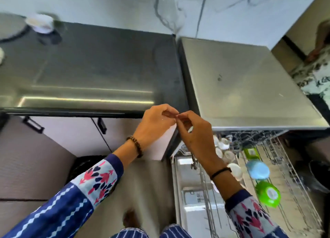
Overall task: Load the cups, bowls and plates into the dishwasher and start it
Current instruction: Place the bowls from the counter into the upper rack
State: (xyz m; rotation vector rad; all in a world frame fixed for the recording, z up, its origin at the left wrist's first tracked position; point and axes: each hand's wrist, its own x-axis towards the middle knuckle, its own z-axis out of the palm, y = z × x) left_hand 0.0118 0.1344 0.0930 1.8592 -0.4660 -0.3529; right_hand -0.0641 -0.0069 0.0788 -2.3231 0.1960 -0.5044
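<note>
Hands at mid-frame, above the seam between the dark tabletop (89,68) and the steel top of the dishwasher (250,87). Fingers of the left hand (157,123) curled, thumb and forefinger pinched. Fingers of the right hand (196,135) curled the same way, tips touching those of the left. Contents of either grip, if any, too small and too blurred to tell. Beaded bracelet (136,146) on the left wrist, thin black band (220,171) on the right, patterned blue sleeves running off the lower edge.

Dishwasher door down at lower centre-right, its inner panel (189,193) cut off by the bottom of the frame. Rack (292,175) pulled out at lower right, partly hidden behind the right forearm. In the rack:
- white cups (235,169) bunched beside the wrist, several half covered by it
- a small green container (250,152) higher in the frame
- a blue bowl (258,169) just below that, seemingly upside down
- a green bowl (267,195) nearer the lower edge, also seemingly upside down

Wire tines smeared by motion, so exact slots unclear.

Upper left corner: a white cup (40,23) on the tabletop, heavily blurred, beside a round grey shape (10,26) clipped by the left edge, plate or lid, cannot tell. Cabinet fronts with black handles (34,124) below the tabletop. Far upper right, part of another person, blurred and cropped. A foot (129,218) near the bottom edge.
</note>
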